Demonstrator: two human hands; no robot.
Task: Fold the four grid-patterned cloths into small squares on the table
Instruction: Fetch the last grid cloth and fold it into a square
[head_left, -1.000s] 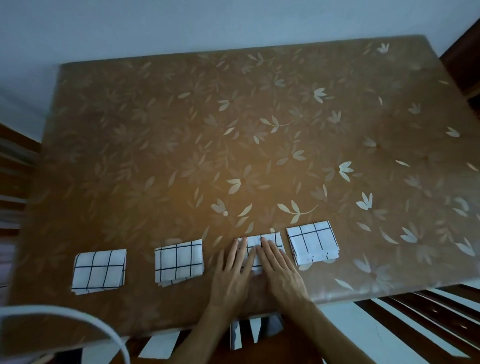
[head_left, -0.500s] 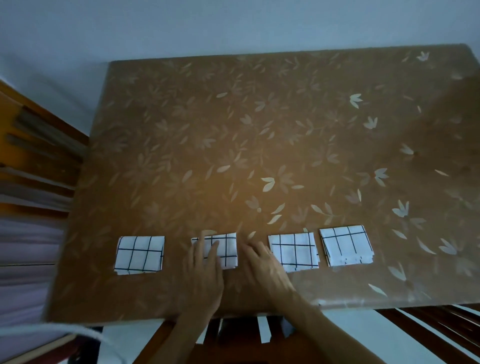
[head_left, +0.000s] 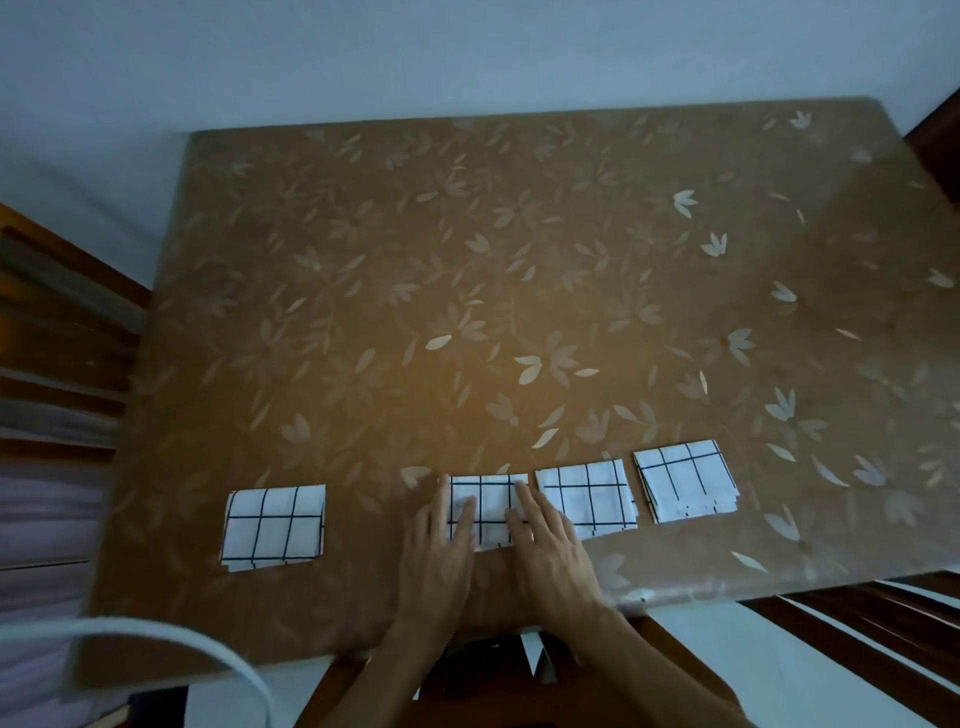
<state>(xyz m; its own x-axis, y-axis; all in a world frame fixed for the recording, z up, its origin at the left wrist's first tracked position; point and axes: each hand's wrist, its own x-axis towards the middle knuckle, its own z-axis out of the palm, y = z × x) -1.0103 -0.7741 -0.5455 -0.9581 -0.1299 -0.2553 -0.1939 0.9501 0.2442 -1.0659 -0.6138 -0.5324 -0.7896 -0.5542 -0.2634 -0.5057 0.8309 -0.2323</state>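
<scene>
Four folded grid cloths in row, lower frame, near tabletop (head_left: 467, 286) front edge. Flat on second cloth (head_left: 488, 506) from left: left hand (head_left: 441, 551), right hand (head_left: 550, 551), fingers straight, pressing. Apart at lower left, leftmost cloth (head_left: 274, 527); to right, third cloth (head_left: 584, 501), rightmost cloth (head_left: 685, 480).

Brown leaf-print table (head_left: 519, 234). Row along near edge: left cloth (head_left: 274, 525), second cloth (head_left: 491, 501), third cloth (head_left: 584, 501), right cloth (head_left: 685, 480), all folded.

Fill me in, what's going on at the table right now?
A person presses the left hand and right hand flat on the second cloth from the left. The leftmost cloth, third cloth and rightmost cloth lie in the same row, all four folded small along the near edge of the table.
</scene>
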